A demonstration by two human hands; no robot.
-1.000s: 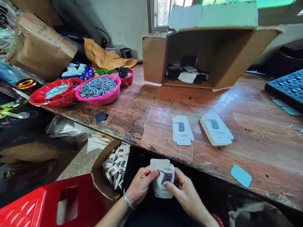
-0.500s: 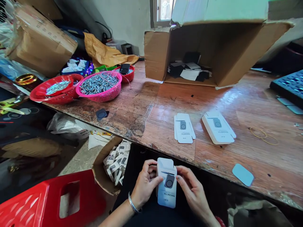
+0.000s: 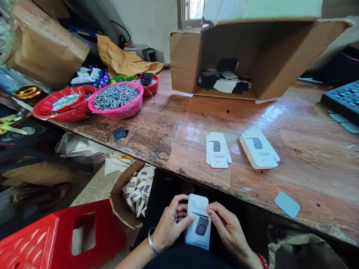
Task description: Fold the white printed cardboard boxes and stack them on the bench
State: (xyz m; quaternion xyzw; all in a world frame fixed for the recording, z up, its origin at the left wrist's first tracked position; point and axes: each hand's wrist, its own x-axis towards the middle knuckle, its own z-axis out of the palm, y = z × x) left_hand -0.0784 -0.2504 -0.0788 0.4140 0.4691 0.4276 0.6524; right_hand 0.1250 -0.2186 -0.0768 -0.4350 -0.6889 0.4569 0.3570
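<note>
Carton (image 3: 193, 234) sat at 6 o'clock, left hand (image 3: 172, 223) clamped on its 9 o'clock edge, likely for steadiness; right hand (image 3: 228, 228) at its 2 o'clock edge (grip unclear). Flat stack (image 3: 259, 153) at 3 o'clock, probably for reach.

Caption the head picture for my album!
Left hand holds a white rectangular cardboard box, right hand at its edge, beside a brown wood-patterned tabletop.

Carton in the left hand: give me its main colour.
The carton is mainly white; see the head view.
</note>
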